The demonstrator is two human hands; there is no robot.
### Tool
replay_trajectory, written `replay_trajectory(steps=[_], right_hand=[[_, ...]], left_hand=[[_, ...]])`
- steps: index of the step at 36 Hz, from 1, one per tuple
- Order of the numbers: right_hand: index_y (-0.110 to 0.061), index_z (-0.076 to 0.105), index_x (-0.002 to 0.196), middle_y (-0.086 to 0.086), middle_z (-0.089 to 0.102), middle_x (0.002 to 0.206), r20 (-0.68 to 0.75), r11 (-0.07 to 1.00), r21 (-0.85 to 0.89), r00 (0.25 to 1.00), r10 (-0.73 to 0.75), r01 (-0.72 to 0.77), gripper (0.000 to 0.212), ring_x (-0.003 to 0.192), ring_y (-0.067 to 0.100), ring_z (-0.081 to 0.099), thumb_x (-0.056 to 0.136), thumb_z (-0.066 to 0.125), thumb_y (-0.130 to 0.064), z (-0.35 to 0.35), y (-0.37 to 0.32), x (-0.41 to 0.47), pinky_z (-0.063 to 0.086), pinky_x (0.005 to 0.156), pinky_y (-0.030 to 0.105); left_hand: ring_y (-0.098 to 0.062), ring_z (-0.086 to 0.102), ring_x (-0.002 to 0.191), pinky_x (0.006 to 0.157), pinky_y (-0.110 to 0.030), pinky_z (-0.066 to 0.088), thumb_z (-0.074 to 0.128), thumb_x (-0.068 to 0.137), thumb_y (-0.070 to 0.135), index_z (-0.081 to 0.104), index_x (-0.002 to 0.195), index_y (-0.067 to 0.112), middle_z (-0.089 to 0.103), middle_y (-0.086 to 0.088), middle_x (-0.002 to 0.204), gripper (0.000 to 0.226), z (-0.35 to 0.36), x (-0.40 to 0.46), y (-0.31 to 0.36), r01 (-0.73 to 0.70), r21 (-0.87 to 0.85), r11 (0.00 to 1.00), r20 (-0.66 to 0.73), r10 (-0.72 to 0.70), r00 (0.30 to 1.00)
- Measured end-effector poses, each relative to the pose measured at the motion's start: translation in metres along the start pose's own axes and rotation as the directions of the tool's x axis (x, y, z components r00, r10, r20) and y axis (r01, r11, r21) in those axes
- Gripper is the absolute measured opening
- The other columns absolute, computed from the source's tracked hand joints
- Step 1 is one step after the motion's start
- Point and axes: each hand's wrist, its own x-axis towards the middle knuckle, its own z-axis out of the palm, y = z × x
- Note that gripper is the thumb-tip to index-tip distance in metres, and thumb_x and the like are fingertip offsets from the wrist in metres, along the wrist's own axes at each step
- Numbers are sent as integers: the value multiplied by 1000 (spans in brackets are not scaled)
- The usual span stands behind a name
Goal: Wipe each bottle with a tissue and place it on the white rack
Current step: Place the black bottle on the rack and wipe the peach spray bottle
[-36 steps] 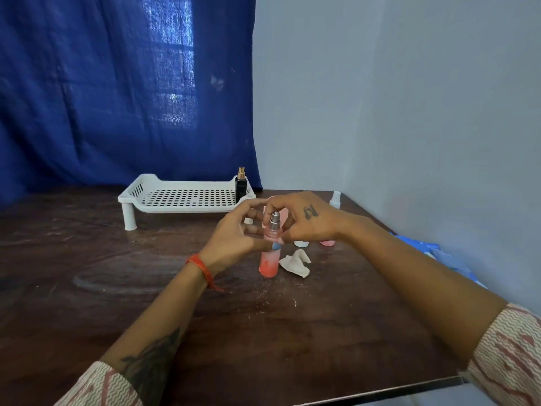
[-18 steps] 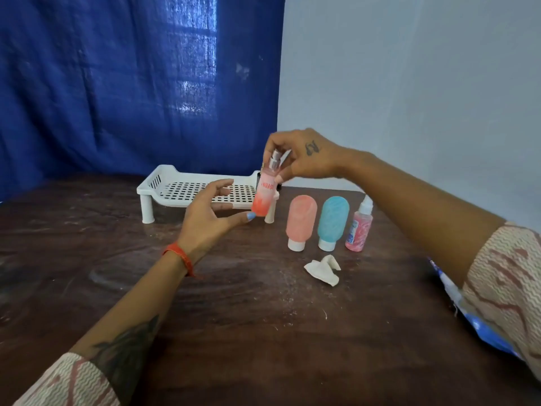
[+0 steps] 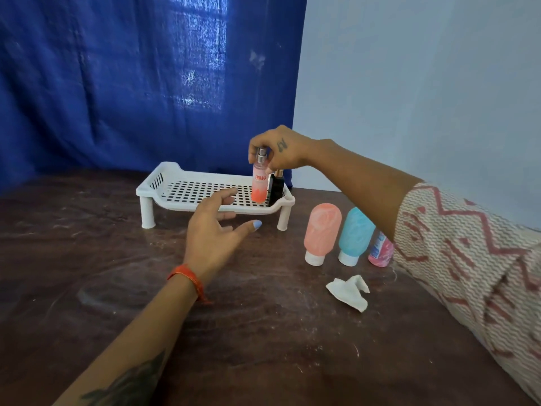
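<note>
Two bottles are at the white rack (image 3: 187, 197): a slim orange spray bottle (image 3: 259, 186) being lowered upright onto its right end, just beside a small black bottle (image 3: 276, 187) already standing there. The right hand (image 3: 276, 152) pinches the orange bottle by its silver nozzle from above; whether its base touches the grid yet is hard to tell. It is clear at the top, orange lower down, with red lettering. The left hand (image 3: 213, 230) hovers open and empty in front of the rack, fingers spread. This looks like the placing step; next comes letting go without tipping it, then taking up the crumpled tissue (image 3: 348, 291) on the brown surface (image 3: 87, 273) for the pink tube (image 3: 320, 232), the blue tube (image 3: 354, 234) or the small pink bottle (image 3: 380, 253) waiting at the right.
</note>
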Motion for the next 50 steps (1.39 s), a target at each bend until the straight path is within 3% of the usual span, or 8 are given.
replay_trajectory(steps=[10, 19, 26, 31, 36, 42, 45, 50], right_hand=[[-25, 58, 92, 6, 57, 116, 24, 998, 64, 1000, 19, -21, 36, 100, 26, 58, 76, 67, 6, 16, 9, 16, 56, 78, 42], [-16, 61, 105, 5, 57, 119, 2, 997, 78, 1000, 18, -18, 36, 97, 19, 54, 78, 65, 8, 19, 9, 17, 47, 69, 22], [-17, 61, 117, 8, 57, 122, -7, 999, 41, 1000, 18, -18, 48, 105, 25, 57, 76, 68, 7, 16, 10, 16, 54, 81, 35], [-19, 56, 125, 6, 53, 129, -41, 997, 70, 999, 27, -24, 55, 110, 22, 55, 77, 67, 6, 8, 13, 11, 51, 84, 30], [-20, 56, 125, 8, 52, 132, -121, 987, 160, 992, 46, -26, 50, 112, 21, 56, 79, 68, -3, -6, 18, -7, 52, 86, 31], [-21, 56, 124, 5, 54, 131, -235, 968, 249, 967, 95, -35, 47, 108, 18, 55, 80, 71, -17, -22, 28, -48, 45, 82, 21], [-21, 57, 124, 4, 54, 129, -269, 960, 274, 954, 136, -60, 45, 107, 17, 54, 81, 71, -19, -28, 35, -79, 46, 85, 23], [-26, 57, 122, 0, 57, 124, -295, 957, 270, 937, 186, -105, 43, 103, 12, 55, 82, 70, -23, -30, 52, -132, 44, 80, 13]], left_hand=[[-12, 60, 103, 65, -5, 43, 81, 70, 21, 52, 130, 23, 53, 2, 128, 67, -1, 0, 2, 9, -27, 1000, 8, -9, 1000], [-10, 59, 102, 62, -5, 43, 81, 71, 21, 52, 129, 25, 54, 3, 127, 65, -1, 1, 5, 19, -26, 999, 8, -19, 1000], [-11, 60, 101, 61, -3, 43, 81, 71, 20, 53, 128, 24, 54, 1, 126, 64, -1, 2, 6, 18, -23, 1000, 6, -18, 1000], [-13, 61, 101, 63, -1, 45, 82, 70, 19, 54, 128, 22, 54, 1, 124, 64, 0, 1, 8, 3, -40, 999, 11, -3, 1000], [-12, 61, 102, 67, -6, 48, 82, 69, 19, 54, 123, 27, 54, 3, 123, 61, 3, -2, 14, -36, -59, 998, 32, 38, 999], [-13, 58, 108, 84, -30, 55, 82, 69, 19, 52, 126, 28, 51, 5, 128, 65, 5, -9, 24, -93, -49, 994, 83, 96, 992], [-15, 57, 112, 86, -33, 55, 82, 69, 20, 51, 130, 26, 50, 4, 132, 68, 7, -15, 29, -135, -36, 990, 110, 138, 984], [-12, 58, 107, 83, -26, 54, 81, 69, 20, 51, 130, 26, 50, 6, 130, 68, 9, -27, 38, -190, -7, 982, 147, 189, 971]])
